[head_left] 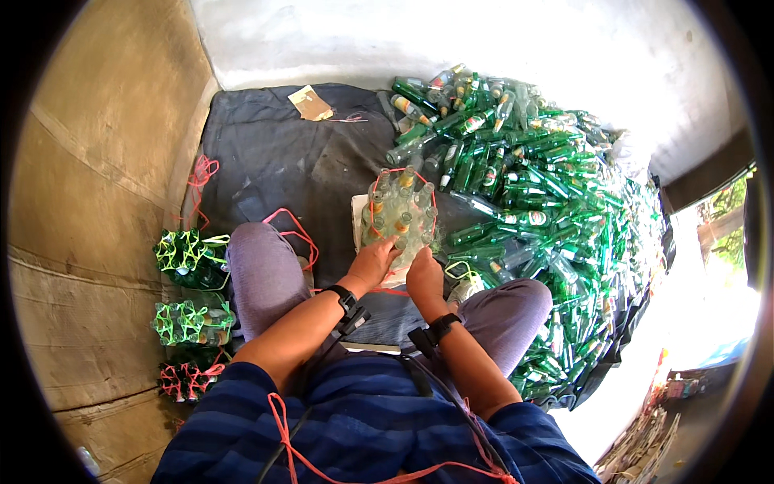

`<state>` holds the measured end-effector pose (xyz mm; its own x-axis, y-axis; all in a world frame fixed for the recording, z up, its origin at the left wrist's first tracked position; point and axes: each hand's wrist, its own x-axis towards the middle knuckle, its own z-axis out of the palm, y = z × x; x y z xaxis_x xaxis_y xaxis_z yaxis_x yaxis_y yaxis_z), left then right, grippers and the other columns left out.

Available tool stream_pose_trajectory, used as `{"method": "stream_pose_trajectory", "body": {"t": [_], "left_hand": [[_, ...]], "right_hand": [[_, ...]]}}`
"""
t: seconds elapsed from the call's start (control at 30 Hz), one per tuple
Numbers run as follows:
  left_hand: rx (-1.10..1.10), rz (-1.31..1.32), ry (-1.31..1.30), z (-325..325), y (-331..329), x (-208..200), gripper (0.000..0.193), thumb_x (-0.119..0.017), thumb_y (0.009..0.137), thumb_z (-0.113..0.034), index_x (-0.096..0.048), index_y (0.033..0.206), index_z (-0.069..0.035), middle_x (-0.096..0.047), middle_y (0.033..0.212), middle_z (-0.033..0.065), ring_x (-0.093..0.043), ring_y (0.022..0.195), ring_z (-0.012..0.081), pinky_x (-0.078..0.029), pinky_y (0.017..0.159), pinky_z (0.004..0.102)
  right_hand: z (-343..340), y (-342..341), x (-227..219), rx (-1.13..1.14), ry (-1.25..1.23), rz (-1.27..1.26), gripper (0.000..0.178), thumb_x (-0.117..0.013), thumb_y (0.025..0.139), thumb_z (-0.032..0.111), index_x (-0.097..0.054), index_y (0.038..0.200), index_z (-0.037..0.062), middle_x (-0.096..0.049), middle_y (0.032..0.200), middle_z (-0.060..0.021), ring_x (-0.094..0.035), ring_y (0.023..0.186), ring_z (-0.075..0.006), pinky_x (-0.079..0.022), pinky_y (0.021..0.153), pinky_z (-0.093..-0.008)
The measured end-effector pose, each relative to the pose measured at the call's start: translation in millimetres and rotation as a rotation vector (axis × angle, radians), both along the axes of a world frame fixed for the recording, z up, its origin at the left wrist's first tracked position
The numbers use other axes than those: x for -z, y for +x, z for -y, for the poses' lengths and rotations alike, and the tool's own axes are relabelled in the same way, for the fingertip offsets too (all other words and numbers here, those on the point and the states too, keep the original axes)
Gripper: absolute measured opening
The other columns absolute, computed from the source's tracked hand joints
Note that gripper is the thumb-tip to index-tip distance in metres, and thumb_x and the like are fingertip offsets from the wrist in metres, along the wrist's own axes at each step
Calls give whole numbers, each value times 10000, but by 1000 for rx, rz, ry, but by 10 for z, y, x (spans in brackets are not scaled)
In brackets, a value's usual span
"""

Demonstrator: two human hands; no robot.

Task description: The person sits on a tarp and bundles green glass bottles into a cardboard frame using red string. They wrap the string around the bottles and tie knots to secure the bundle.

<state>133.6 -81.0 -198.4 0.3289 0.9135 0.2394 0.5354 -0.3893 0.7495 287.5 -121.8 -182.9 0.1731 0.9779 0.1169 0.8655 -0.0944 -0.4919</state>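
Cluster of upright clear glass bottles [402,216], edged by thin red plastic cord [436,211], stood on pale flat board [358,216] ahead of both hands. Judged heavy together, stiff, slick, breakable if knocked; best gripped low around outer bottles, not by cord alone. Left hand [373,263] held palm down at near bottle tops, fingers bent; right hand [425,281] raised just beside, fingers curled. Whether cord is pinched by either cannot be told.
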Motion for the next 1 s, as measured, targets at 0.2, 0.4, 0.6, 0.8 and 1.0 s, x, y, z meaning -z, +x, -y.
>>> {"method": "stream_pose_trajectory", "body": {"t": [0.2,0.4,0.6,0.8,1.0], "left_hand": [[-7,161,-144,18,-21,-128,358,-643,956,-270,-614,1214,-23,-697,939,197,-672,887,377,-525,760,441],[8,188,-149,-31,11,-6,361,-630,957,-282,-618,1192,-9,-682,966,213,-662,925,383,-517,798,431],[27,208,-154,-62,13,86,306,-610,952,-266,-621,1111,-5,-672,956,222,-649,928,404,-501,775,451],[-19,263,-130,-84,46,286,271,-607,944,-209,-649,1146,-33,-685,979,223,-655,925,408,-507,775,451],[31,345,-209,-59,27,258,272,-588,937,-185,-664,1166,-59,-697,1007,216,-665,967,398,-515,798,438]], "right_hand": [[16,-28,-258,-161,-142,250,187,-509,919,85,-524,1051,-47,-695,787,-233,-706,740,-407,-571,644,-502],[25,-187,-450,-255,-276,377,180,-516,907,133,-583,993,-11,-715,819,-224,-728,757,-366,-585,633,-446],[-107,-213,-626,-396,-346,354,244,-496,916,127,-605,1019,-64,-709,860,-265,-715,803,-411,-576,708,-500],[-207,-314,-604,-442,-346,385,246,-480,919,139,-659,951,-27,-712,878,-252,-712,828,-412,-570,737,-507],[-481,-242,-493,-570,-426,431,284,-523,915,197,-700,1016,-1,-721,958,-239,-706,885,-428,-564,802,-505]]}}
